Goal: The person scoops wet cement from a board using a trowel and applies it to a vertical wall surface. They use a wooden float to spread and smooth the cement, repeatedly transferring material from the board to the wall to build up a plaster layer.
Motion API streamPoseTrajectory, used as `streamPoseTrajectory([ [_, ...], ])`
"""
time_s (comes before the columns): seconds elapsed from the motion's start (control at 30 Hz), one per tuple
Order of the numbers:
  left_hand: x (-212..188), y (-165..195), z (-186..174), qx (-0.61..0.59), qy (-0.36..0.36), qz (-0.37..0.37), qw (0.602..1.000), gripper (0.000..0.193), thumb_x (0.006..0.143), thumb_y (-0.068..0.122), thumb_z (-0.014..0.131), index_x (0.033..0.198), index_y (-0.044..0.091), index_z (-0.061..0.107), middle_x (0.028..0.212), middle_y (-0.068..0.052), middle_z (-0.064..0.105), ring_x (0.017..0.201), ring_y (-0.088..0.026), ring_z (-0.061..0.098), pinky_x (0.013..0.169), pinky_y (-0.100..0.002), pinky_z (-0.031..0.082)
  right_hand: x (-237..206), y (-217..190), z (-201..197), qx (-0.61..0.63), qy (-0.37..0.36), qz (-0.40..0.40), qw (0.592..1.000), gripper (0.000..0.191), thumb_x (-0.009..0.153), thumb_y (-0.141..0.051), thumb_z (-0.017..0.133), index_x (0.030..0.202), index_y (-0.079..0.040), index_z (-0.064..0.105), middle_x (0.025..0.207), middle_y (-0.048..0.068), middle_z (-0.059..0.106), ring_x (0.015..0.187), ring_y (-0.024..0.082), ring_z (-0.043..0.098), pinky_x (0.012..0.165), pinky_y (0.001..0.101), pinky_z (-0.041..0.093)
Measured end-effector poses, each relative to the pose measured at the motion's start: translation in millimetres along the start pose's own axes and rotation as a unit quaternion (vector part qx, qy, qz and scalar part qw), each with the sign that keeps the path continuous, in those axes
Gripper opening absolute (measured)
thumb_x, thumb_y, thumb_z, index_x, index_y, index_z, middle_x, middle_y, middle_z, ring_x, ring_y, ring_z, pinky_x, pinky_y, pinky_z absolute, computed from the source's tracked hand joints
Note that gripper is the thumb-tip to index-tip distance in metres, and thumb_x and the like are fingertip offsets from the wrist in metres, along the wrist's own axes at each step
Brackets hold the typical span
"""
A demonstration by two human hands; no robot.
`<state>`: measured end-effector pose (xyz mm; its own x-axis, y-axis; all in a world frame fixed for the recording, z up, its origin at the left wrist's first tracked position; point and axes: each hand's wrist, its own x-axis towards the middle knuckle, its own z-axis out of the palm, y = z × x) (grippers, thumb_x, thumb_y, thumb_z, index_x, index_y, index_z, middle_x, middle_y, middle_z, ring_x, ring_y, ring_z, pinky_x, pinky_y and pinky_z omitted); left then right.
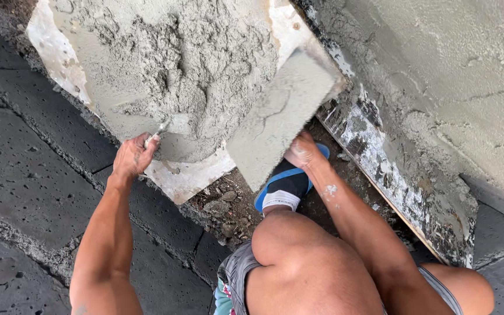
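Note:
My left hand (133, 155) grips the handle of a small trowel (161, 127) whose blade is buried in the near edge of a grey mortar pile (182, 64). The pile lies on a pale mixing board (188, 175). My right hand (303, 150) holds a flat rectangular hawk (281, 116) from underneath; its top is smeared with mortar and it tilts against the pile's right side. My bent knee (298, 256) is below, and my foot in a blue sandal (287, 184) rests on gravel.
A freshly plastered grey wall (450, 76) rises at the right, with a mortar-crusted plank (403, 181) along its base. Dark pitted paving blocks (30, 163) cover the ground at the left. Loose stones (226, 210) lie by the board's corner.

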<state>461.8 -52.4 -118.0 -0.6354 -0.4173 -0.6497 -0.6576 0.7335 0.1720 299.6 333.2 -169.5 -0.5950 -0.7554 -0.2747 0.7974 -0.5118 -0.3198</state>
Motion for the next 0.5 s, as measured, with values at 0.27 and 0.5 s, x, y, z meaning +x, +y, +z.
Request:
streamPoseTrajectory([
  [0.27, -70.7, 57.1, -26.0, 0.069, 0.040, 0.040, 0.996, 0.054, 0.101, 0.063, 0.045, 0.093, 0.013, 0.061, 0.052, -0.006, 0.052, 0.042, -0.020, 0.046, 0.041, -0.045, 0.042, 27.8, 16.4, 1.6, -0.004, 0.098, 0.114, 0.989, 0.083, 0.069, -0.032, 0.095, 0.139, -0.002, 0.059, 0.135, 0.012, 0.066, 0.125, 0.028, 0.063, 0.110, 0.0482, 0.050],
  [0.5, -153.3, 182.1, -21.5, 0.080, 0.249, 0.273, 0.926, 0.038, 0.090, 0.027, 0.074, 0.124, 0.012, 0.070, 0.094, -0.009, 0.070, 0.077, -0.025, 0.066, 0.067, -0.040, 0.049, 2.4, 0.3, -10.4, 0.098, 0.047, -0.024, 0.994, 0.067, 0.083, -0.022, 0.085, 0.142, -0.003, 0.059, 0.136, 0.014, 0.067, 0.124, 0.027, 0.066, 0.108, 0.0468, 0.054],
])
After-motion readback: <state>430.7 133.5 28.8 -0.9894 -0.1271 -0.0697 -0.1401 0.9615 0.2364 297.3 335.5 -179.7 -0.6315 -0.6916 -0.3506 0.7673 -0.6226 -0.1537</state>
